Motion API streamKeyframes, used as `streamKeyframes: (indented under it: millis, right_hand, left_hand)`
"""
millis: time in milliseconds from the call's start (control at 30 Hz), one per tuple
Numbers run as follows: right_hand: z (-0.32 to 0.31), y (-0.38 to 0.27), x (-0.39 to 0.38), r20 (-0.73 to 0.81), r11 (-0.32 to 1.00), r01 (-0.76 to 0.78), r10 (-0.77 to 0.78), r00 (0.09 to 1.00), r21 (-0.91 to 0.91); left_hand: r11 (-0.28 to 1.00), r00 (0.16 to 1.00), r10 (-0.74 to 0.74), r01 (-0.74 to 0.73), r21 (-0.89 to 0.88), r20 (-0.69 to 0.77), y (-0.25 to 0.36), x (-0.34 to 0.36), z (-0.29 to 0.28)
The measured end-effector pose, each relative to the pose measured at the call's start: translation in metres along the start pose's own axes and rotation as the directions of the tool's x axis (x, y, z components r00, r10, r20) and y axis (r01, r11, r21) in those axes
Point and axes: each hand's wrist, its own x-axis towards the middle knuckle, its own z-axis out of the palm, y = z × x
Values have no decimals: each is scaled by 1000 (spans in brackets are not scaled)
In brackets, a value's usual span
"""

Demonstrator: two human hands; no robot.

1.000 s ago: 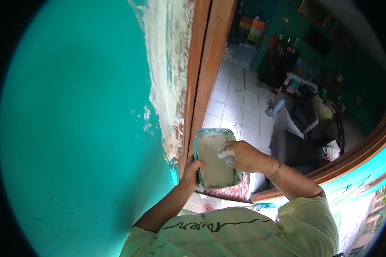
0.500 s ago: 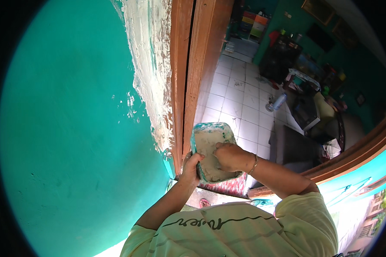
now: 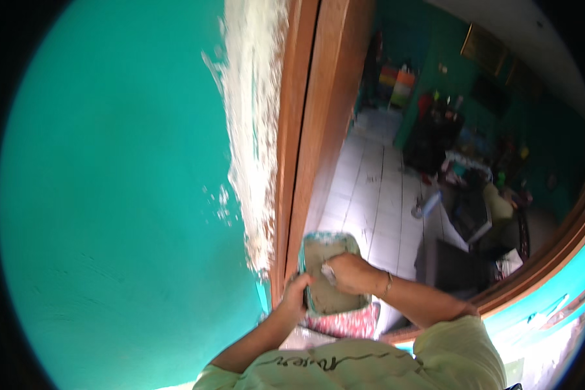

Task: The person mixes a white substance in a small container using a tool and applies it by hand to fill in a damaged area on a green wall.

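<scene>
My left hand (image 3: 296, 292) grips the left side of a rectangular tub (image 3: 324, 236) with a teal, paste-smeared rim, its thumb over the edge. Greyish-white putty (image 3: 331, 301) lies inside the tub. Over the tub, my right hand (image 3: 352, 274) is closed, with its fingertips down at the putty. Something pale shows at those fingertips, too small and blurred to name. Up the wall beside the door frame runs a rough band of white putty (image 3: 257, 110), with small splashes to its left.
A teal wall (image 3: 123, 182) fills the left. The brown wooden door frame (image 3: 296, 130) stands right of the putty band. Through the doorway are a tiled floor (image 3: 364, 188), a dark armchair (image 3: 455, 266) and cluttered furniture. A red patterned mat (image 3: 344, 323) lies below the tub.
The view has shifted, so the wall and doorway sit further right and the tub lower. My left hand still holds the tub, and my right hand is still over the putty.
</scene>
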Motion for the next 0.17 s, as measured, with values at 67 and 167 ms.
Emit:
streamKeyframes:
  millis: [67,167]
  right_hand:
    - [-21,-7,3,-66,996,60,-56,996,67]
    - [-29,-9,-3,78,979,6,11,997,-203]
  left_hand:
    - [999,999,32,-30,44,-36,13,-12,9]
    - [999,1000,-11,11,41,-4,22,-7,4]
